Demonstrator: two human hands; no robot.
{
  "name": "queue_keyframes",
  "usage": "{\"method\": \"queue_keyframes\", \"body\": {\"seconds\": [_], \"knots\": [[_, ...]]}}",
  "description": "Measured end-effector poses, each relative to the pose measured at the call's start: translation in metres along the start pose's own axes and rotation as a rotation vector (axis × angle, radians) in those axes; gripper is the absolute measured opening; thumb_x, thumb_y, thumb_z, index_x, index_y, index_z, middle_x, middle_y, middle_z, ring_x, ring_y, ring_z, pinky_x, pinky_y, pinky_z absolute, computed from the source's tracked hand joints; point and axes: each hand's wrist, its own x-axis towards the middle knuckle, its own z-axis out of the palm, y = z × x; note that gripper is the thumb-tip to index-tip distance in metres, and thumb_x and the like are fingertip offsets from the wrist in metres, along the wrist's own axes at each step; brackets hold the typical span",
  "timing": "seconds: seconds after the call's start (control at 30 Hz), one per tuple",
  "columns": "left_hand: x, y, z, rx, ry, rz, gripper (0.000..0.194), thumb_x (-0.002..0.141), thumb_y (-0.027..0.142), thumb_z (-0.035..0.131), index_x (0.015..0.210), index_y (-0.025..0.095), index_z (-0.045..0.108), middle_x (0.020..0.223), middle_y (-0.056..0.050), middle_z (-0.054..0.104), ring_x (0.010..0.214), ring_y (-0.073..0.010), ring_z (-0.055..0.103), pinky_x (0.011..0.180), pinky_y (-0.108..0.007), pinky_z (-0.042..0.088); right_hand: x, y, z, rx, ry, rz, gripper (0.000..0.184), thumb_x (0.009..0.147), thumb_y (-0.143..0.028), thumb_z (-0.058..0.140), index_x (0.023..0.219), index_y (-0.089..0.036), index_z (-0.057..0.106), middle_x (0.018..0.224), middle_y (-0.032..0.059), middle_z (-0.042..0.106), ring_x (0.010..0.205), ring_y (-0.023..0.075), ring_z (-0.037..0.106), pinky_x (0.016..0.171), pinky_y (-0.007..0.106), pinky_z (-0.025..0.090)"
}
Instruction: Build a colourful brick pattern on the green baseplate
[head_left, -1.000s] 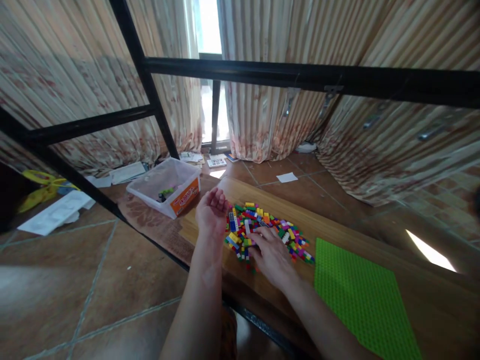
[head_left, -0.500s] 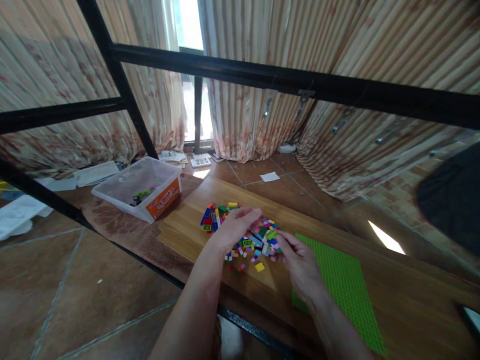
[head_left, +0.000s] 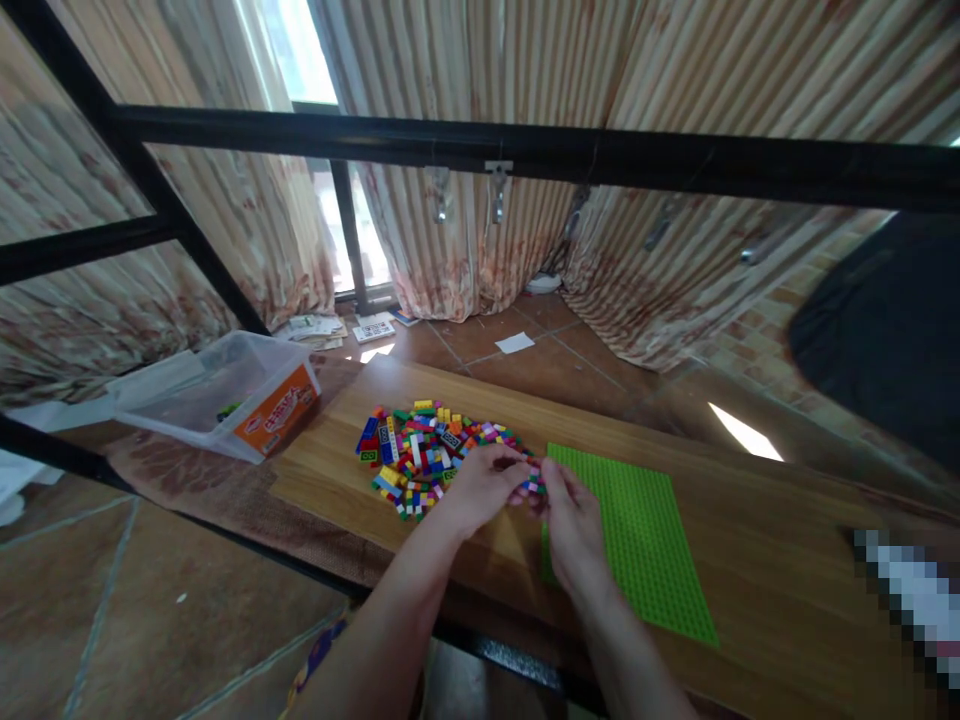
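My left hand and my right hand meet just right of a heap of toy building bricks. Both have their fingers pinched together around a few small coloured bricks, mostly covered by the fingertips. Whether these bricks are joined I cannot tell. A green studded baseplate lies on the wooden board, partly under my right hand and forearm. The heap mixes red, blue, yellow, white and green bricks, spread over the board to the left of my hands.
A clear plastic box with an orange label stands left of the board, a few bricks inside. Black metal bars cross ahead, before striped curtains. Papers lie on the tiled floor. A dark rounded object is at right.
My hands have come together and moved off the heap, toward the baseplate's left edge. My left hand, over the bricks before, now pinches beside my right. The view has shifted to the right.
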Motion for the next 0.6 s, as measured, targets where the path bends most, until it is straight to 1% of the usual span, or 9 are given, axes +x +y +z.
{"method": "queue_keyframes", "body": {"seconds": [0.1, 0.23, 0.3, 0.4, 0.6], "knots": [[0.003, -0.006, 0.011, -0.008, 0.061, 0.048, 0.014, 0.073, 0.03, 0.067, 0.073, 0.016, 0.064, 0.064, -0.001, 0.062, 0.054, -0.0119, 0.055, 0.053, -0.024, 0.043, 0.005, 0.006, 0.0, -0.071, 0.076, -0.086, 0.038, 0.076, -0.055, 0.062, 0.079, -0.016, 0.066, 0.069, 0.0012, 0.066, 0.055, 0.012, 0.052, 0.05, 0.023, 0.038], [0.003, -0.012, 0.024, 0.095, 0.185, 0.166, 0.013, 0.073, 0.028, 0.067, 0.075, 0.015, 0.068, 0.069, -0.003, 0.064, 0.062, -0.0135, 0.056, 0.06, -0.026, 0.045, 0.01, 0.017, -0.001, -0.09, 0.203, -0.171, 0.041, 0.08, -0.055, 0.055, 0.08, -0.016, 0.068, 0.077, 0.0055, 0.07, 0.069, 0.0167, 0.061, 0.061, 0.026, 0.045], [0.001, -0.014, 0.03, 0.153, 0.251, 0.214, 0.012, 0.073, 0.027, 0.067, 0.075, 0.015, 0.069, 0.072, -0.003, 0.066, 0.066, -0.0138, 0.056, 0.063, -0.025, 0.045, 0.011, 0.021, 0.0, -0.058, 0.279, -0.166, 0.043, 0.079, -0.055, 0.055, 0.081, -0.015, 0.068, 0.077, 0.0062, 0.07, 0.07, 0.0177, 0.061, 0.064, 0.029, 0.047], [-0.002, -0.017, 0.038, 0.129, 0.309, 0.234, 0.012, 0.074, 0.025, 0.066, 0.077, 0.014, 0.068, 0.071, -0.002, 0.065, 0.065, -0.0132, 0.056, 0.064, -0.025, 0.045, 0.011, 0.022, 0.002, -0.01, 0.355, -0.149, 0.043, 0.077, -0.055, 0.056, 0.08, -0.014, 0.068, 0.074, 0.0056, 0.069, 0.068, 0.0179, 0.062, 0.067, 0.031, 0.048], [-0.01, -0.02, 0.05, 0.041, 0.357, 0.258, 0.01, 0.074, 0.024, 0.066, 0.076, 0.014, 0.066, 0.069, -0.001, 0.064, 0.063, -0.0122, 0.057, 0.063, -0.024, 0.045, 0.006, 0.016, 0.001, -0.023, 0.391, -0.128, 0.041, 0.077, -0.055, 0.057, 0.079, -0.015, 0.068, 0.07, 0.0041, 0.068, 0.067, 0.0177, 0.061, 0.066, 0.031, 0.048]]}}
